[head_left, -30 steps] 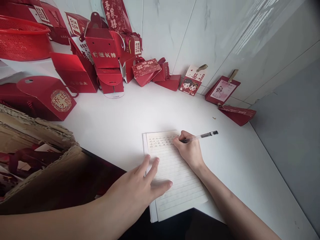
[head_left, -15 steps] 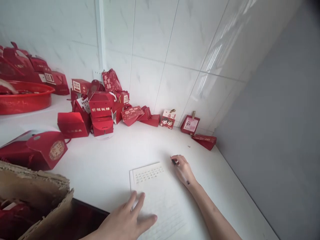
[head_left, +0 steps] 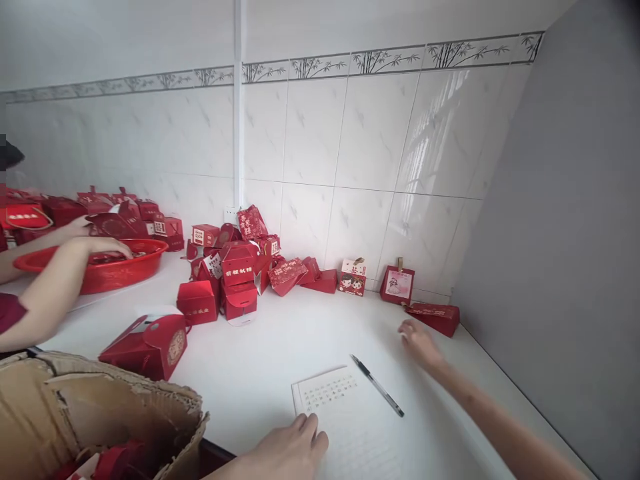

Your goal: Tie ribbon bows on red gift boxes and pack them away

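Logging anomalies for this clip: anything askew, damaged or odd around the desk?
Yes. The cardboard box at lower left has a ragged, torn rim. Near the right hand, a red box looks tipped over, whereas the box with the pink card beside it stands upright. No spill shows; the notebook and pen look undamaged.

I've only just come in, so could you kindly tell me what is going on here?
A person's left hand rests at the left edge of a notepad with rows of handwriting. A pen lies on the table to its right. The right hand is near a small red box; whether they touch is unclear. At far left, a co-worker's hand reaches into a red basin.
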`<state>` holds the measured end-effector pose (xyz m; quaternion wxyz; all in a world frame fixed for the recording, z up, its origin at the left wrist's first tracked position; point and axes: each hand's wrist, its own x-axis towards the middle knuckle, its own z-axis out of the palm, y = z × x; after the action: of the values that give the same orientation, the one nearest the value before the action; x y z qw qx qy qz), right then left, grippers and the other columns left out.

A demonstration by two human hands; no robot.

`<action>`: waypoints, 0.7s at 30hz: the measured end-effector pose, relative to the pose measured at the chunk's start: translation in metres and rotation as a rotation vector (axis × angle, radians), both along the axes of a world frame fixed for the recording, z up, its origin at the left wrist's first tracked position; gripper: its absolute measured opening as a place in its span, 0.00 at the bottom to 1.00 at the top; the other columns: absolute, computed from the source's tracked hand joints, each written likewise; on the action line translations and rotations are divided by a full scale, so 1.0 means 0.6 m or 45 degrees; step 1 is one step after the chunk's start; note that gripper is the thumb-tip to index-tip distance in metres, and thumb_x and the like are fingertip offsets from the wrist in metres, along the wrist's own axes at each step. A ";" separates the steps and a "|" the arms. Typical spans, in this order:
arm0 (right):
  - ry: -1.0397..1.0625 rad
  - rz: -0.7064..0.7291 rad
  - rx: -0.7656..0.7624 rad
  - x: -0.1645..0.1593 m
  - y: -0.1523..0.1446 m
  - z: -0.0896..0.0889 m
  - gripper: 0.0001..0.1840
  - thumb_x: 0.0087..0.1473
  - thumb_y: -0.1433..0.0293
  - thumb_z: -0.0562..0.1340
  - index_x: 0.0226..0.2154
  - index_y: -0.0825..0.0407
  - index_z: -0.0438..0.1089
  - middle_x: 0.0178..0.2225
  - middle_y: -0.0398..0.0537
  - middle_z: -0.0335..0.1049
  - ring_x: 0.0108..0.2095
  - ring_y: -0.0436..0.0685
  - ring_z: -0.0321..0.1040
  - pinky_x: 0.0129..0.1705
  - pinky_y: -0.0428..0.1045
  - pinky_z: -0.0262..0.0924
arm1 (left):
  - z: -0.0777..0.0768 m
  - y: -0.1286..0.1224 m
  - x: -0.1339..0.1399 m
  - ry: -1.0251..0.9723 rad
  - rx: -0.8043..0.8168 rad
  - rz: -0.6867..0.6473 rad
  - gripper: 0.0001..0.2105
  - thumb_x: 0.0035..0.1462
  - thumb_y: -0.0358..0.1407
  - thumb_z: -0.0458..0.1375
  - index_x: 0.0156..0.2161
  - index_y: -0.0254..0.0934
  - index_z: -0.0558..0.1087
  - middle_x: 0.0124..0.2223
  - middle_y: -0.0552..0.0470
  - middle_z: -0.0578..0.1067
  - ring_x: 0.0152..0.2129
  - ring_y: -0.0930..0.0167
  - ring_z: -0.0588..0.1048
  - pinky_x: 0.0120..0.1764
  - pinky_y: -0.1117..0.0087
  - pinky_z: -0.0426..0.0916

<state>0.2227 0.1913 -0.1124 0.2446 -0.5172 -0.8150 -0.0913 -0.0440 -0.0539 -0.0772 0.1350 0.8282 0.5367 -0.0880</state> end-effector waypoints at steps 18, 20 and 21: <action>-0.308 -0.535 0.037 0.144 0.092 0.031 0.22 0.52 0.85 0.44 0.21 0.59 0.70 0.30 0.69 0.69 0.34 0.72 0.70 0.29 0.58 0.58 | -0.068 0.040 -0.026 0.163 0.634 -0.518 0.07 0.58 0.31 0.53 0.38 0.29 0.71 0.32 0.47 0.73 0.27 0.69 0.67 0.35 0.69 0.62; -0.276 -0.552 -0.002 0.154 0.090 0.034 0.21 0.52 0.85 0.45 0.22 0.59 0.69 0.30 0.68 0.70 0.31 0.70 0.71 0.27 0.55 0.58 | -0.072 0.038 -0.026 0.088 0.646 -0.472 0.06 0.57 0.32 0.55 0.38 0.32 0.71 0.31 0.47 0.72 0.28 0.69 0.67 0.35 0.70 0.62; -0.263 -0.557 -0.026 0.162 0.089 0.036 0.21 0.52 0.85 0.45 0.23 0.59 0.69 0.30 0.66 0.70 0.29 0.67 0.71 0.26 0.53 0.58 | -0.073 0.037 -0.025 0.047 0.637 -0.441 0.06 0.56 0.31 0.55 0.38 0.33 0.71 0.31 0.47 0.72 0.29 0.68 0.67 0.35 0.70 0.63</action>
<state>0.3198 0.2448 -0.0911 0.1292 -0.6718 -0.7051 -0.1865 -0.0590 -0.0316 -0.1212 -0.1001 0.9132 0.3949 0.0101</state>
